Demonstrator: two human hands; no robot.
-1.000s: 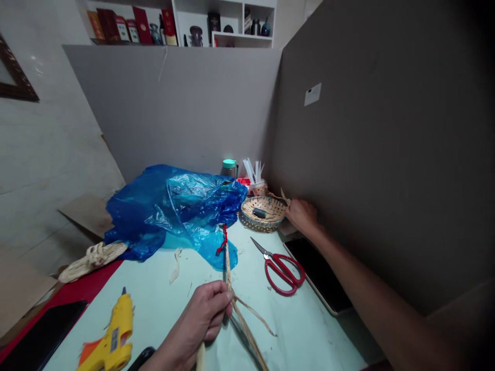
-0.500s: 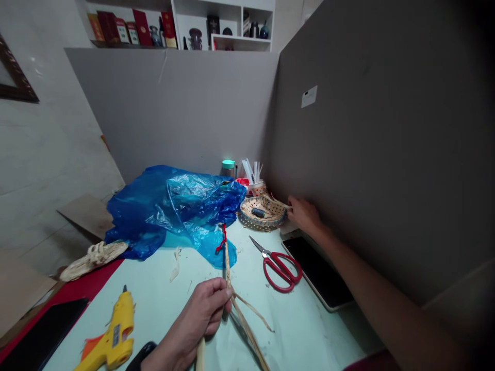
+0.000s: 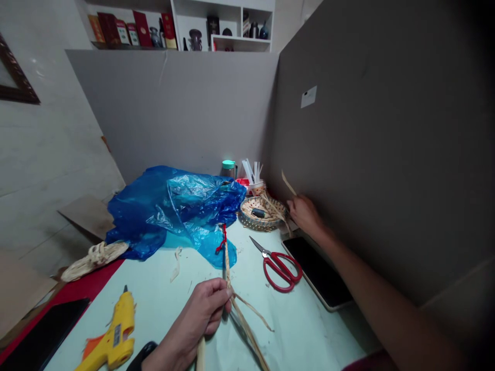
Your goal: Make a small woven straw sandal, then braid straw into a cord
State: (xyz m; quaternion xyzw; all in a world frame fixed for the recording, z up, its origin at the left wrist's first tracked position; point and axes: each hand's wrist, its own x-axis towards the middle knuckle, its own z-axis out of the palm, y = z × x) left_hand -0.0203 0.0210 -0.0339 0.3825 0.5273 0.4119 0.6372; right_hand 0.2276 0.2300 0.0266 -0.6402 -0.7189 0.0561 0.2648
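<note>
My left hand (image 3: 209, 306) pinches a narrow straw braid (image 3: 227, 260) between thumb and fingers. Red cord (image 3: 224, 238) is tied at the braid's far end. Below the pinch, loose strands (image 3: 247, 328) spread toward me. My right hand (image 3: 305, 214), reaching out to the right, grips a pale straw strip (image 3: 288, 183) whose tip points up against the grey panel. Beside that hand stands a round woven basket (image 3: 253, 222) holding a dark thread spool (image 3: 258, 213), with more straw strips (image 3: 276, 208) hanging over its rim.
Red-handled scissors (image 3: 282, 270) lie near a dark tablet (image 3: 320, 273) on the right. A blue plastic bag (image 3: 174, 206) covers the back left. A yellow glue gun (image 3: 116, 335) and a straw bundle (image 3: 95, 260) are at left. Grey panels (image 3: 348, 134) stand behind and right.
My right hand has drawn a straw strip up and away from the basket; other strips now hang over its right rim. My left hand stays on the braid.
</note>
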